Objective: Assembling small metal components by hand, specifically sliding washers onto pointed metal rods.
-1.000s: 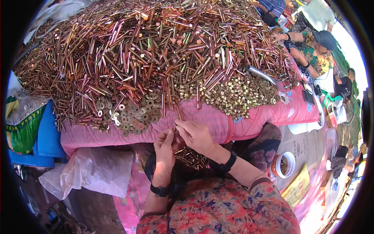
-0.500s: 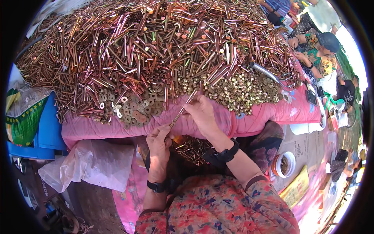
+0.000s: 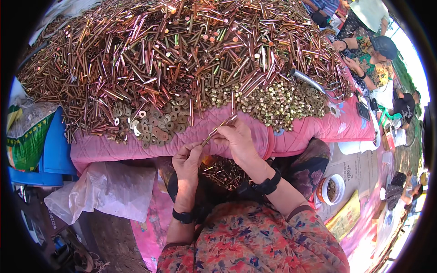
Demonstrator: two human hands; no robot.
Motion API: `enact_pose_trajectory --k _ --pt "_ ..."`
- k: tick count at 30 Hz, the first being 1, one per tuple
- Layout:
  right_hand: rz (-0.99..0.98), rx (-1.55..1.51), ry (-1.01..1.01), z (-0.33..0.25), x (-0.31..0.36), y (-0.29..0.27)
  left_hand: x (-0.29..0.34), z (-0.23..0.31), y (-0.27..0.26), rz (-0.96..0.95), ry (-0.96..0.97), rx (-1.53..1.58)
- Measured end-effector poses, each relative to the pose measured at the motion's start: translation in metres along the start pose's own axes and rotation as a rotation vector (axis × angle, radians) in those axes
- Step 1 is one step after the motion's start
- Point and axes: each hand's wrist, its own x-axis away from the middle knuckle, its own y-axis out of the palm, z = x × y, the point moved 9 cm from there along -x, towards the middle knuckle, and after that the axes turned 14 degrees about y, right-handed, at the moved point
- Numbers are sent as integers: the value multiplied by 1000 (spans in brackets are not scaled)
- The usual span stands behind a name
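Observation:
Between my two hands a long thin metal bolt (image 3: 213, 133) slants up to the right, above the front edge of a pink quilted cover (image 3: 123, 149). My left hand (image 3: 185, 164) pinches its lower end between thumb and fingertips. Higher up, my right hand (image 3: 240, 142) is closed around the other end, and its fingers partly hide it. Just beyond them, flat washers (image 3: 160, 126) lie at the left and small brassy nuts (image 3: 269, 107) at the right. Behind these rises a big heap of coppery metal tubes and rods (image 3: 182, 59).
A metal tool with a tubular handle (image 3: 306, 80) rests at the heap's right side. At left are a blue bin (image 3: 57, 148), a green and yellow sack (image 3: 28, 143) and a translucent plastic bag (image 3: 107, 191). A white tub (image 3: 324, 191) stands lower right. Co-workers (image 3: 374, 68) sit at upper right.
My right hand has shifted slightly right and down, and the bolt lies at a flatter slant. My left hand has risen a little and still pinches the lower end.

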Motion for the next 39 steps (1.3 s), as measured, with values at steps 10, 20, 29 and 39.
enact_pose_trajectory --k 10,20,29,39 --pt "-134 770 -141 17 15 53 -2 -10 22 -21 -48 292" --pt "390 1675 -855 -56 -49 57 1 -18 -10 190 -184 258" --pt "202 1700 -717 -12 -8 37 1 -19 -17 203 -181 155" --pt "290 1427 -864 -40 12 14 3 -12 -10 129 -148 96"
